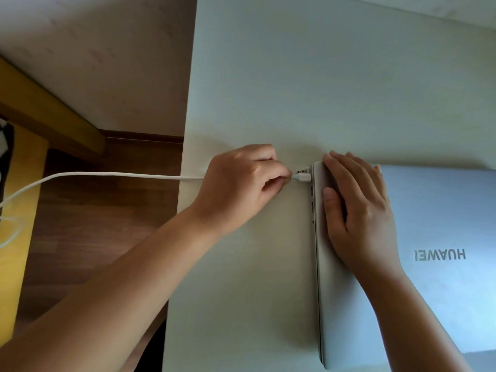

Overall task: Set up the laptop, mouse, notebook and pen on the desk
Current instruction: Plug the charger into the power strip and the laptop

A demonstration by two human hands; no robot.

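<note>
Desk (268,76) bare around closed laptop (442,304); cable (107,175) seemingly plugged in.

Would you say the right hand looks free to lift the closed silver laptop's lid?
Probably yes: the right hand already lies flat on the closed silver laptop near its edge, nothing on top.
</note>
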